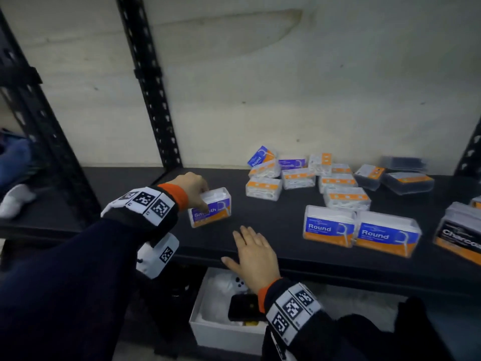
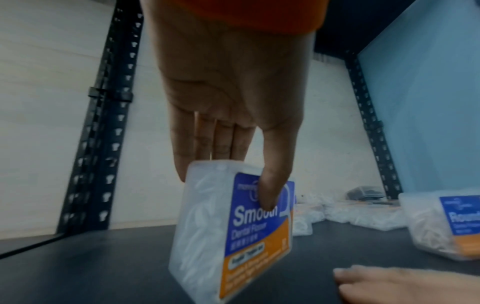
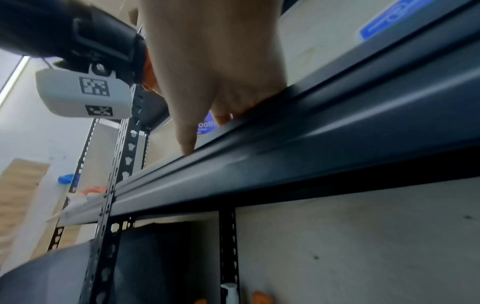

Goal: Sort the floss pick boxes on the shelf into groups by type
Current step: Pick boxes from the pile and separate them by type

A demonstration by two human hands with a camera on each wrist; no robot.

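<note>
Left hand (image 1: 191, 187) pinching Smooth box (image 1: 210, 207), tilted on bare shelf (image 1: 260, 217) left of the pile. Right hand (image 1: 256, 255) flat, relaxed at front edge. Boxes seemingly holding white picks.

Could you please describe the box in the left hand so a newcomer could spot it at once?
On the dark shelf, look left of the pile of boxes. The left hand grips a clear box, tilted, standing alone. Its purple label reads Smooth; the two front boxes read Round.

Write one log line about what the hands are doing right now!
left hand: grips clear purple-and-orange "Smooth" floss box | right hand: open, flat on black shelf edge | two blue "Round" boxes side by side
</note>
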